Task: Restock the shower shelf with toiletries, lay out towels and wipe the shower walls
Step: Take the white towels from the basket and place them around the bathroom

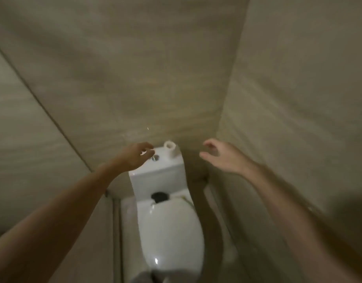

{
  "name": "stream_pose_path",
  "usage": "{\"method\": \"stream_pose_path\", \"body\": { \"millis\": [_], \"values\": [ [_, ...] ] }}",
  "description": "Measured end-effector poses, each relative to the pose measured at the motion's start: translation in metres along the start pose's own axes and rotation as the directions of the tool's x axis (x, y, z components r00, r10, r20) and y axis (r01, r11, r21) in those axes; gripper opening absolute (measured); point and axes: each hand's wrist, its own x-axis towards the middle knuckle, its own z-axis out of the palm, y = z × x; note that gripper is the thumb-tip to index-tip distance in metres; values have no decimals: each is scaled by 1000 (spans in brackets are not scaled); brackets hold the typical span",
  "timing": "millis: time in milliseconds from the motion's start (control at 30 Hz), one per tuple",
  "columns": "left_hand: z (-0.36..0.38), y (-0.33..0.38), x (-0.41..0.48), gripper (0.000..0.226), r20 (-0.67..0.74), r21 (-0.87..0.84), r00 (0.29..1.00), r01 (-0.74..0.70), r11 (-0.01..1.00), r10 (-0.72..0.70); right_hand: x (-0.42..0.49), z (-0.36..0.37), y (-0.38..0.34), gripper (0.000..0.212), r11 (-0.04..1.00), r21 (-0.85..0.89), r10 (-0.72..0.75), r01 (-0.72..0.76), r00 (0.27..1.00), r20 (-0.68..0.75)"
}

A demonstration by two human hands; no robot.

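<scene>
Hands: two are seen, both bare and held out over the toilet, with nothing grasped in either.
Left hand [138, 155]: it is found at 9 o'clock of the cistern lid; its fingers [148, 153] are loosely curled and hover just above the flush button, and contact cannot be told through the blur.
Right hand [223, 157]: it is held at 3 o'clock of the cistern, in the air near the side wall; its fingers [209, 145] are spread and relaxed, the thumb set apart.
Toilet [172, 227]: one white toilet is seen, its lid closed, with one cistern [157, 178] behind it.
Flush button [155, 158]: one round metal button is set in the cistern lid.
Toilet roll [170, 149]: one nearly spent roll stands upright at 12 o'clock on the cistern lid.
Walls [135, 68]: three beige tiled faces are counted around the toilet.
Task's things: toiletries, towels and the shower shelf cannot be made out.
</scene>
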Motion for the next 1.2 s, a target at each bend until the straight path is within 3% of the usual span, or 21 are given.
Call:
{"method": "stream_pose_path", "body": {
  "millis": [167, 300, 400, 500, 633, 733, 867, 933, 1033, 1200],
  "values": [
    [141, -75, -31, 33, 262, 7, 935, 244, 970, -238, -52, 109, 83, 54, 924, 180, 305, -338, 934, 186],
    [222, -97, -88, 29, 447, -10, 857, 290, 957, -255, -110, 172, 132, 54, 806, 219, 490, -550, 827, 274],
    [261, -119, -124, 31, 552, 26, 796, 279, 960, -246, -166, 214, 156, 40, 651, 273, 630, -709, 705, 326],
    [276, -147, -133, 30, 655, 39, 724, 251, 967, -214, -232, 257, 162, 46, 459, 282, 760, -842, 537, 367],
    [279, -169, -110, 21, 716, 87, 665, 216, 972, -212, -309, 320, 147, 46, 184, 352, 855, -918, 326, 404],
    [284, -178, -89, 18, 738, 122, 644, 163, 979, -199, -352, 359, 117, 41, -32, 485, 884, -874, 202, 422],
    [293, -163, -73, 18, 802, 270, 551, 11, 963, -231, -404, 403, 72, 31, -300, 681, 904, -667, 28, 426],
    [303, -130, -74, 20, 838, 279, 503, -63, 958, -211, -428, 423, 46, 29, -374, 711, 903, -596, -60, 425],
    [332, -60, -94, 16, 882, 171, 470, -234, 957, -42, -458, 451, 5, 31, -481, 744, 875, -463, -199, 441],
    [380, 52, -157, 18, 955, 35, 271, -513, 858, 123, -491, 498, -49, 19, -599, 782, 777, -171, -359, 517]
  ]
}}
